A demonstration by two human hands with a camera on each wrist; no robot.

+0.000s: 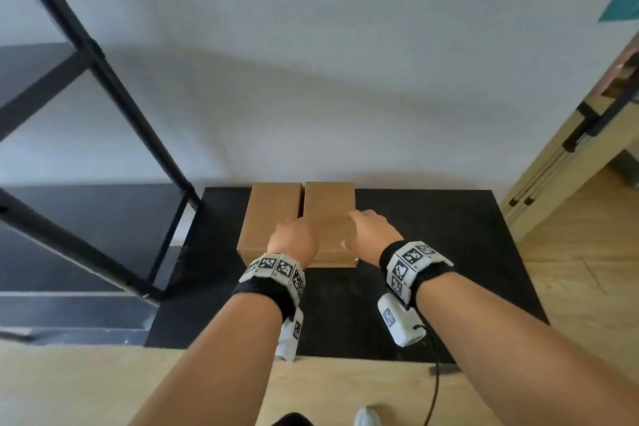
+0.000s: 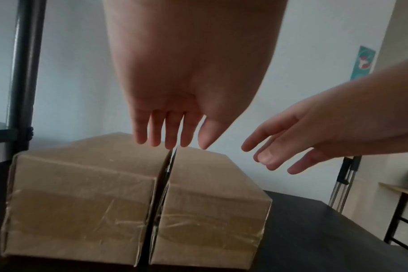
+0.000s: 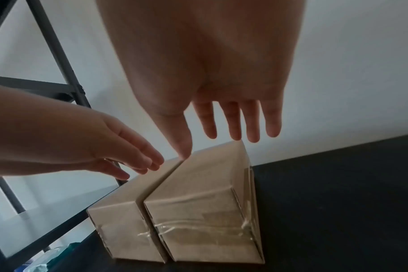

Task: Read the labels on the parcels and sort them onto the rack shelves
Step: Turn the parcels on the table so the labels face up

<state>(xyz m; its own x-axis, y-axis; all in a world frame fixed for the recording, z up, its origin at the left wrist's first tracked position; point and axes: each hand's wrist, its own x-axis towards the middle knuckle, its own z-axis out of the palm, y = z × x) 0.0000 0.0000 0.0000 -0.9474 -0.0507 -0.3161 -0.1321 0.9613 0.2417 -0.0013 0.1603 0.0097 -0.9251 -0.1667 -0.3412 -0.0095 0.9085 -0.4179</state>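
Two brown cardboard parcels sit side by side on a black table (image 1: 432, 245), a narrow gap between them: the left parcel (image 1: 266, 214) (image 2: 82, 202) (image 3: 119, 217) and the right parcel (image 1: 328, 207) (image 2: 212, 206) (image 3: 205, 208). Both have clear tape on their near ends; no label shows. My left hand (image 1: 292, 235) (image 2: 170, 132) (image 3: 119, 152) hovers over the gap with straight fingers, holding nothing. My right hand (image 1: 371, 228) (image 3: 221, 127) (image 2: 291, 145) hovers over the right parcel's right edge, fingers spread, empty.
A black metal rack (image 1: 114, 104) with dark shelves (image 1: 96, 218) stands to the left of the table. A light wooden table (image 1: 567, 162) with black fittings is at the right. A white wall lies behind, wooden floor (image 1: 86, 387) below.
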